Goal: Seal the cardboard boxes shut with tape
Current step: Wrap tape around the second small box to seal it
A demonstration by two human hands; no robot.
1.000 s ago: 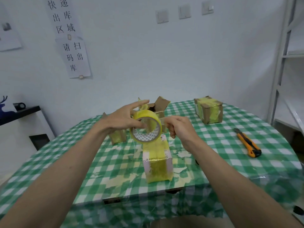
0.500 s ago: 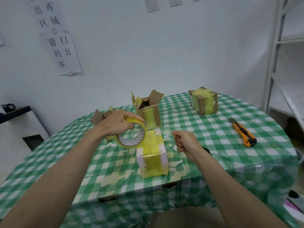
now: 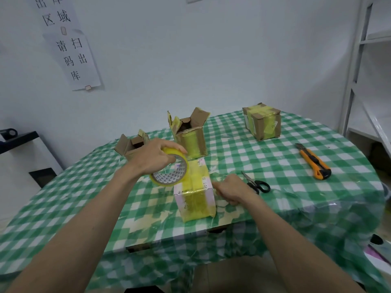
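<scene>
Before you: yellow tape roll [image 3: 170, 173]; pink-white box [image 3: 194, 192] banded in yellow tape; brown cardboard boxes [image 3: 189, 137]; green-and-white checked desk [image 3: 275, 157] cloth; orange-black utility knife [image 3: 314, 163]; black-handled scissors [image 3: 257, 183].

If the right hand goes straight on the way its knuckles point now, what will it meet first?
Most likely the taped white box: the right hand, fingers curled, points left at its side and is already close beside it. Whether they touch is unclear.
</scene>
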